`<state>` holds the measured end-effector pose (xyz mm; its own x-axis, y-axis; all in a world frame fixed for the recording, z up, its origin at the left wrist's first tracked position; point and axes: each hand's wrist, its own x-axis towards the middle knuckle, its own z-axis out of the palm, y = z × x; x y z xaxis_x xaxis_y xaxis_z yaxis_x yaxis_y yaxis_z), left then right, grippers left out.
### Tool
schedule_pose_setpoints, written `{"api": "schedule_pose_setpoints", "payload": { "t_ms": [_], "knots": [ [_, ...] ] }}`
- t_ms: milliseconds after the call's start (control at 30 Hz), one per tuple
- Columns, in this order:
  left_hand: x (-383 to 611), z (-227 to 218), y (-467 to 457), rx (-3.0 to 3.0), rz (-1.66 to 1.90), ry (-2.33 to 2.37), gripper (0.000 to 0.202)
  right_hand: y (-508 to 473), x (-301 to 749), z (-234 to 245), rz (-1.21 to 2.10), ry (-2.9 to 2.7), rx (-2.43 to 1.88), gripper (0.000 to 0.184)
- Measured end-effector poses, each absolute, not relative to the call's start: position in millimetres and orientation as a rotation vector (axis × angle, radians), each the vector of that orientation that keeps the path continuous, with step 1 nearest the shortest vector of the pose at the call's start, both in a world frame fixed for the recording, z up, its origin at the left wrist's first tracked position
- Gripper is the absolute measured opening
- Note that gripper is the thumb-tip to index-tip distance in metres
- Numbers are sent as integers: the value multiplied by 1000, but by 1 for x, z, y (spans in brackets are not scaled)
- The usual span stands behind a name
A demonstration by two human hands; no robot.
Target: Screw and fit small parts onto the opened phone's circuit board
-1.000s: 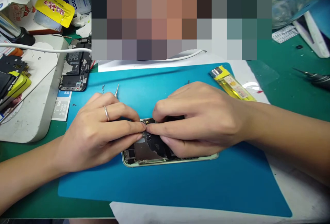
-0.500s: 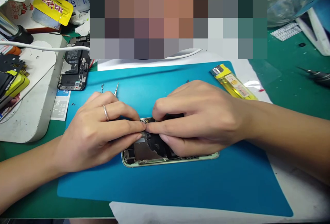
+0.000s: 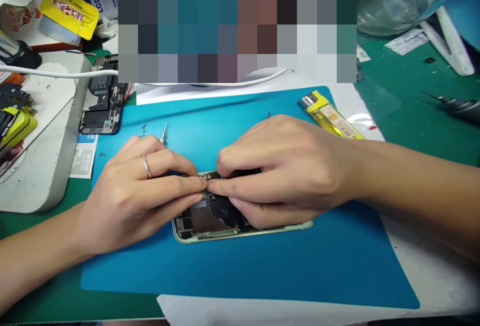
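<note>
Opened phone [image 3: 210, 223] is lying flat near the middle of the blue mat [image 3: 262, 266], back shell up, innards showing: a metal plate, a black patch, a small square module at its left end. The shell is acting as a tray for these parts; nothing loose is visible inside it.

Left hand [image 3: 138, 191], ring on one finger, is resting on the mat at the phone's left end. Its thumb and forefinger are pressing together over a small dark part with gold dots [image 3: 207, 176] at the phone's far edge. Grip closed to a pinch, but whether it is clamping that part or only pressing on it, I cannot tell.

Right hand [image 3: 288, 171] is covering the phone's right half, fingertips meeting the left hand's at the same spot. Fingers curled and drawn together; what is under them is hidden.

Beyond the phone on the mat: a small screwdriver [image 3: 163, 132], partly behind the left hand, with a tiny screw or two just beside it. A yellow lighter [image 3: 330, 116] is lying at the mat's far right corner.

Left of the mat: a second opened phone [image 3: 99, 103], black battery showing, leaning against a white tray [image 3: 48, 156]. A yellow pouch [image 3: 67, 16] is sitting further back. A white cable [image 3: 56, 71] is running across above the mat's far edge. The green bench [image 3: 412, 101] is showing to the mat's right.
</note>
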<state>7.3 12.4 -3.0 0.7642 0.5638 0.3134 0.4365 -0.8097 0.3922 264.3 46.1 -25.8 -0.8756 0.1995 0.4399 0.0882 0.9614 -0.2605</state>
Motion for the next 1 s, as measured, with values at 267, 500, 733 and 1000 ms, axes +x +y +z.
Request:
{"api": "schedule_pose_setpoints", "payload": {
  "t_ms": [267,500,733,1000],
  "knots": [
    [5,-2,12,2601,600,785,15,49,260,-22,276,-2647,-148,26],
    [4,0,13,2590,580,771,14,49,265,-29,359,-2522,-274,14],
    [5,0,13,2582,557,788,16,48,262,-26,325,-2596,-238,19],
    [5,-1,13,2577,559,790,18,47,262,-22,327,-2643,-235,22]
  ]
}}
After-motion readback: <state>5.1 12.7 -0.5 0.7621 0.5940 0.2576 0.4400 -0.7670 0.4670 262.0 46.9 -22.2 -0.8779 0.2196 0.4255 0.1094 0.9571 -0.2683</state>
